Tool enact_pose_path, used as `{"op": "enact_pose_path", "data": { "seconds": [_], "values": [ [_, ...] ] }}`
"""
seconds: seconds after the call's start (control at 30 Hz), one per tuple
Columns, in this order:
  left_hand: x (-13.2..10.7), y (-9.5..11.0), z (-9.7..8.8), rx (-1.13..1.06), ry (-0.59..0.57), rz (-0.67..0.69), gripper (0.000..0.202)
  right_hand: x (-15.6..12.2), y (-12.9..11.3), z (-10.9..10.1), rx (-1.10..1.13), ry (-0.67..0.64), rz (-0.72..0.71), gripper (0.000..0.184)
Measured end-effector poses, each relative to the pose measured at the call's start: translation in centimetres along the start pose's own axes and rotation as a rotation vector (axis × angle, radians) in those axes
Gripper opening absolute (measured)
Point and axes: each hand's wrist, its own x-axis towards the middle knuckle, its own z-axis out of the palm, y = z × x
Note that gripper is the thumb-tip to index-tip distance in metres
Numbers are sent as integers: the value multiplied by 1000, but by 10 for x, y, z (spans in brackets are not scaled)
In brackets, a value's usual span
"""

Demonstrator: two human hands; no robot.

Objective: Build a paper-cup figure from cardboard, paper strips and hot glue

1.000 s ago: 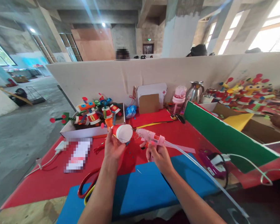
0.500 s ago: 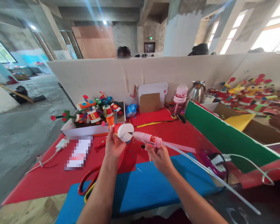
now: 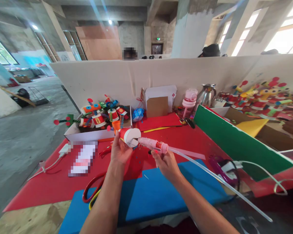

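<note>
My left hand (image 3: pixel 122 151) is closed round a red-and-white paper cup toy (image 3: pixel 132 137), tipped so that its white round end faces right. An orange piece and a coiled paper spring (image 3: pixel 122 121) stick up from its far side. In my right hand (image 3: pixel 166 164) is a pink hot glue gun (image 3: pixel 152 144), gripped by its handle. The gun's dark nozzle meets the white end of the cup; whether it touches cannot be made out. A long clear glue stick (image 3: pixel 217 180) runs out of the gun's back toward the lower right.
Several finished cup toys fill a white box (image 3: pixel 88 136) at the left. A green-sided box (image 3: pixel 236 143) stands at the right, near a purple power socket (image 3: pixel 222 170). Red-handled scissors (image 3: pixel 88 191) lie by my left forearm on a blue board (image 3: pixel 151 201). A white partition (image 3: pixel 100 78) closes the back.
The nozzle has shifted slightly left and down across the cup's white end. Both hands keep their hold, and the view has moved very little.
</note>
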Motion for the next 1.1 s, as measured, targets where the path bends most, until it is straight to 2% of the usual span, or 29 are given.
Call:
{"op": "enact_pose_path", "data": {
  "seconds": [0.23, 0.7, 1.1],
  "values": [
    [1, 0, -4, 11, -34, -18, 36, 0, 4, 3, 30, 17, 13, 48],
    [-2, 1, 1, -3, -6, -13, 36, 6, -1, -2, 10, 57, -11, 50],
    [-1, 0, 1, 28, -6, 7, 35, -7, 2, -1, 16, -12, 19, 48]
  ]
}}
